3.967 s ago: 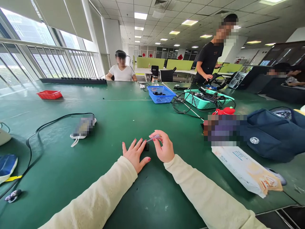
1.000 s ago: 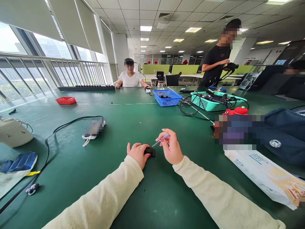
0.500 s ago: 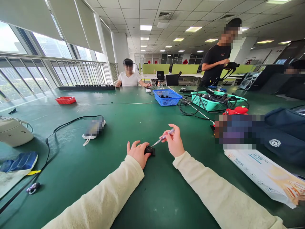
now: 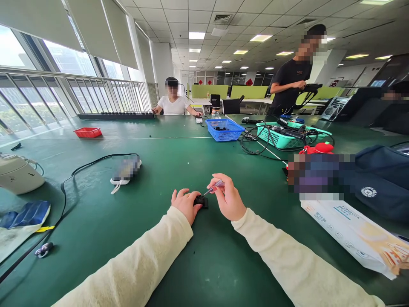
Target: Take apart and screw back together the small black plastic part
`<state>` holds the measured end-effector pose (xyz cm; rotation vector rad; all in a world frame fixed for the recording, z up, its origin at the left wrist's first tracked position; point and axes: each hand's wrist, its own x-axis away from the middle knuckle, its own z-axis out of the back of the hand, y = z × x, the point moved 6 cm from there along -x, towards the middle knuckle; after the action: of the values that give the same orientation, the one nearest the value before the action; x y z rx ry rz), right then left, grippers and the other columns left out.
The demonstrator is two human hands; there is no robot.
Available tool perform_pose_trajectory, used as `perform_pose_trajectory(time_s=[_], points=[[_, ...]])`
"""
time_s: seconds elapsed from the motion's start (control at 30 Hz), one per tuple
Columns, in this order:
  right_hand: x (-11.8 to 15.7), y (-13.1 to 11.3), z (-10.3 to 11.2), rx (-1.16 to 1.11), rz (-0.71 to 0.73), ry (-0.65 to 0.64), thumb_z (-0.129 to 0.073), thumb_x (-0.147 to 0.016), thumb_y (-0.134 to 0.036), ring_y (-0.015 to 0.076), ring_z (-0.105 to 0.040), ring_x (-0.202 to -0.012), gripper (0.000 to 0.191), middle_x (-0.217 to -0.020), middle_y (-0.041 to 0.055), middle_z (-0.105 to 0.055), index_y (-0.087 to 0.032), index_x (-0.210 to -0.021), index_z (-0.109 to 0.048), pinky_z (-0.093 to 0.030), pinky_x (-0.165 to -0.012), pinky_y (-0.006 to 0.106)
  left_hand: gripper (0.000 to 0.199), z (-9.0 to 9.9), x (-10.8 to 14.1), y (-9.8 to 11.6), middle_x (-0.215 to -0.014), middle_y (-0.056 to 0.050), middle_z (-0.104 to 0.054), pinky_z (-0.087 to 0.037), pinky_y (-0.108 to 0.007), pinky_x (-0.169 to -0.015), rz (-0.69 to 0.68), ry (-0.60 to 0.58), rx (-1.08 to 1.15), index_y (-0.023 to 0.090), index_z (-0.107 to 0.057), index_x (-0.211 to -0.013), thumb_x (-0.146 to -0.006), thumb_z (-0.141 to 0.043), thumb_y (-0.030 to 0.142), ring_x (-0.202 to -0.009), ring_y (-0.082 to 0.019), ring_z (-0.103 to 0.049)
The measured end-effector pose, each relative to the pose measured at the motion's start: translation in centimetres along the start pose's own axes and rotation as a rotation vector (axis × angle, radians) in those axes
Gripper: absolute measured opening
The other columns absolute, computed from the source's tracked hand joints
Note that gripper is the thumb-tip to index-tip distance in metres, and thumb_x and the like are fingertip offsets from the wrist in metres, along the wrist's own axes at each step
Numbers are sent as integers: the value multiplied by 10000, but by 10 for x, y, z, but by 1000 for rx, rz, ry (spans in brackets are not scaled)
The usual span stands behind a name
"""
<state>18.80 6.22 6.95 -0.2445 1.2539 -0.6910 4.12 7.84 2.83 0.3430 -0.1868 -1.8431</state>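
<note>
On the smooth green tabletop, a small black blocky part is pinched by the left hand; a slim, purplish-handled, metal-shafted tool, gripped in the right hand, is slanted down-left toward it.

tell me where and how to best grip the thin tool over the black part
Probably by its thicker, see-through handle, coming from the right and above. The thin tool leans, its handle end raised to the right and its slim shaft slanting down-left to the black part. The left hand crowds the tip; the right hand already pinches the handle.
</note>
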Motion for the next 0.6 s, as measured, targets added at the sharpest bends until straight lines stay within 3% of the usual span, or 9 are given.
perform_pose_trajectory(time_s=[0.23,0.47,0.6], points=[[-3,8,2,-121,-162,10,-438,-966,-283,157,-656,-798,283,-920,28,-620,-285,-1249,-440,-591,-753,360,288,0,-1,0,-1126,-59,-730,-238,-571,-1152,-11,-4,-2,274,-644,-1142,-858,-604,248,-1320,-293,-458],[-2,46,12,-284,-449,142,-585,-872,-387,168,-691,-743,438,-849,-7,-629,-263,-1259,-420,-592,-724,374,299,2,-1,2,-1104,-66,-735,-270,-535,-1146,-3,-23,-4,263,-649,-1151,-856,-602,247,-1318,-295,-461],[2,64,13,-321,-544,192,-620,-831,-422,185,-702,-727,524,-833,-12,-626,-248,-1272,-398,-591,-752,415,309,2,-1,2,-1133,-71,-727,-268,-520,-1150,3,-43,-14,252,-645,-1169,-865,-590,254,-1335,-295,-445]])
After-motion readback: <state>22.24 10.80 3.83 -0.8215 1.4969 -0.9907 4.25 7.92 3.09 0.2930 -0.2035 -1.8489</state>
